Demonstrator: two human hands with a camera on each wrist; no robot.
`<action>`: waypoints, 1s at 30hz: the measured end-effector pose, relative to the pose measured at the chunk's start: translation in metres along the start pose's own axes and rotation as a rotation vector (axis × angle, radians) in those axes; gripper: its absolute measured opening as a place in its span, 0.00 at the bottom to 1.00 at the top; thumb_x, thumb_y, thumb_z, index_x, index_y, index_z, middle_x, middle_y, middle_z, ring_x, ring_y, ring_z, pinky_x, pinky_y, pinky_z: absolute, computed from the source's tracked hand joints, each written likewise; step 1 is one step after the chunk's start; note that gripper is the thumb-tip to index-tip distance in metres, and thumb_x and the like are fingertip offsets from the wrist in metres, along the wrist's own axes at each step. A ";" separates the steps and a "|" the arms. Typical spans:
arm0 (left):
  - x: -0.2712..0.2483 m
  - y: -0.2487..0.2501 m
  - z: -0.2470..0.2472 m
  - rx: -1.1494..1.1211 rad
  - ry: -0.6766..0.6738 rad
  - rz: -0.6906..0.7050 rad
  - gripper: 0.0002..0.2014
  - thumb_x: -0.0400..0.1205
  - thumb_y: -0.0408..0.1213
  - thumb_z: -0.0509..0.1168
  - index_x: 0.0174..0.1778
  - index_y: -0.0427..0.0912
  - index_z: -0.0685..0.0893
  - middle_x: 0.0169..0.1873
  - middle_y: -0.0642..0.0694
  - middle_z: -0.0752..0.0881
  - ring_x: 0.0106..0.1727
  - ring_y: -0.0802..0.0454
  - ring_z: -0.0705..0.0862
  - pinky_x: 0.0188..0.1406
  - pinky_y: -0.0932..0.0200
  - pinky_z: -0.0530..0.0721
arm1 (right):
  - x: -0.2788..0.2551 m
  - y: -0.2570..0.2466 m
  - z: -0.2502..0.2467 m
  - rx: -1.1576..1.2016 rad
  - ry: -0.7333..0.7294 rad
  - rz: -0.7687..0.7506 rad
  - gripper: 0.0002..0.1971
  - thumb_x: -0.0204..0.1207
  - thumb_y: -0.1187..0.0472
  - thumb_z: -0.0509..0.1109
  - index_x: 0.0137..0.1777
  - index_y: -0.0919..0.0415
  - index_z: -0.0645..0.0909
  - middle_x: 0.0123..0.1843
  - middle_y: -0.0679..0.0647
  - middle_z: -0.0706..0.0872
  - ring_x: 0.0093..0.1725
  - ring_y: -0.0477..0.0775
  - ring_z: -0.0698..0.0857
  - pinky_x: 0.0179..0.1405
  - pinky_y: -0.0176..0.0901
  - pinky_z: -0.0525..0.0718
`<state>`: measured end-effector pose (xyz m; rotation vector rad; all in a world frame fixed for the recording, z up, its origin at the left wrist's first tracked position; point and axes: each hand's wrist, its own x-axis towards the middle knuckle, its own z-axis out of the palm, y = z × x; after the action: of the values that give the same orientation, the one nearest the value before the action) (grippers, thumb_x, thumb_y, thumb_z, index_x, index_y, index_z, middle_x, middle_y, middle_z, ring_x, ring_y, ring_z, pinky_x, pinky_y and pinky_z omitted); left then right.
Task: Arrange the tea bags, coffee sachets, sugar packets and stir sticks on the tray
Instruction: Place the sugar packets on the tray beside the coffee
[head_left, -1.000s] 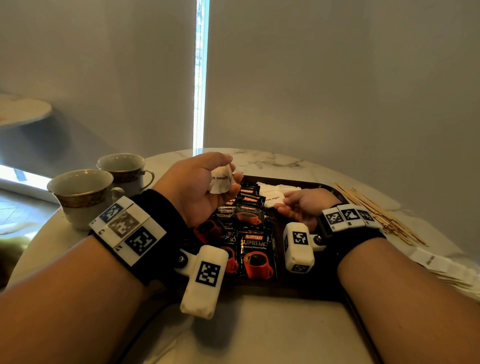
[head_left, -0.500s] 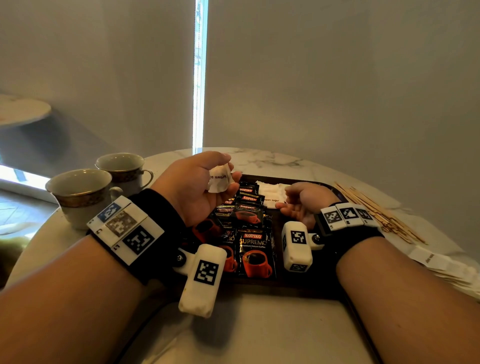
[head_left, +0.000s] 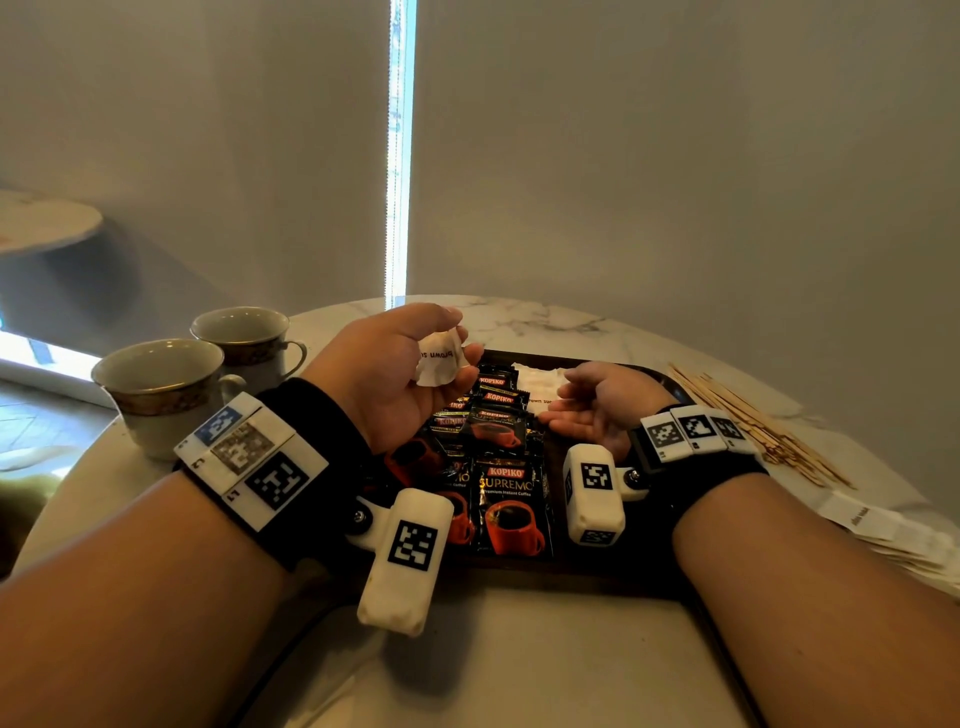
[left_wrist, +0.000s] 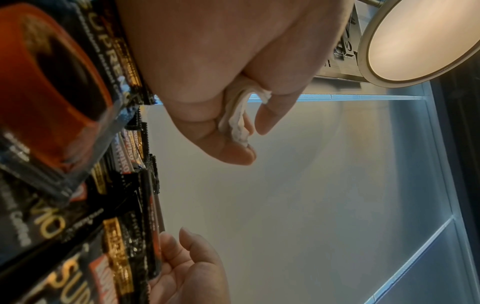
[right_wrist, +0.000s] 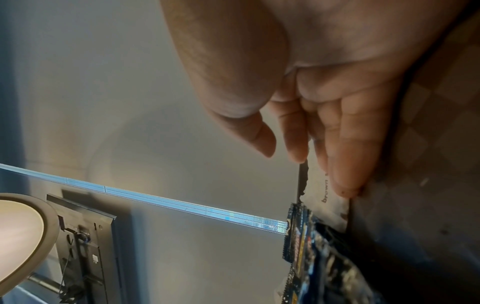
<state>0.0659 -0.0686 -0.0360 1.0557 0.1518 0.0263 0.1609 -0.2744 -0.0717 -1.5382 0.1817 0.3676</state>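
My left hand (head_left: 460, 338) hovers over the tray's far left part and pinches a small bunch of white brown-sugar packets (head_left: 439, 358) between thumb and fingers; the left wrist view shows their crumpled edges (left_wrist: 237, 115). A dark tray (head_left: 519, 564) holds overlapping rows of black Kopiko coffee sachets (head_left: 511, 499). More white sugar packets (head_left: 537, 379) lie at its far end. My right hand (head_left: 558, 400) rests on the tray beside them, fingers relaxed and holding nothing. In the right wrist view its fingertips (right_wrist: 345, 185) touch a packet (right_wrist: 327, 205).
Two gold-rimmed cups (head_left: 161, 384) (head_left: 244, 338) stand on the marble table left of the tray. A pile of wooden stir sticks (head_left: 753, 426) lies to the right of the tray, with flat white packets (head_left: 862, 519) nearer the table's right edge.
My right hand has uncurled from a loose fist to straighter fingers. My left hand stays nearly in place with the sugar packets.
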 end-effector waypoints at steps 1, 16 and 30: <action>0.000 0.000 0.000 0.001 0.005 0.002 0.06 0.85 0.32 0.68 0.55 0.35 0.81 0.44 0.40 0.83 0.32 0.51 0.88 0.27 0.59 0.87 | 0.000 0.000 0.000 -0.004 -0.002 0.002 0.14 0.86 0.56 0.64 0.45 0.67 0.79 0.44 0.65 0.86 0.40 0.60 0.90 0.27 0.41 0.89; -0.007 0.001 0.002 -0.035 -0.020 0.022 0.08 0.84 0.29 0.60 0.53 0.35 0.83 0.48 0.38 0.82 0.43 0.44 0.86 0.31 0.56 0.88 | 0.001 0.000 -0.001 0.007 0.006 0.003 0.13 0.86 0.56 0.65 0.47 0.67 0.79 0.46 0.64 0.86 0.41 0.59 0.90 0.26 0.41 0.88; -0.009 -0.002 0.004 0.069 -0.090 0.021 0.11 0.84 0.27 0.65 0.62 0.36 0.85 0.53 0.38 0.88 0.39 0.48 0.89 0.34 0.57 0.91 | -0.050 -0.035 0.024 -0.099 -0.349 -0.351 0.18 0.68 0.48 0.80 0.50 0.60 0.83 0.35 0.51 0.82 0.30 0.49 0.77 0.22 0.37 0.70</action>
<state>0.0576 -0.0739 -0.0347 1.1256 0.0609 -0.0073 0.1233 -0.2560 -0.0214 -1.5419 -0.3802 0.3616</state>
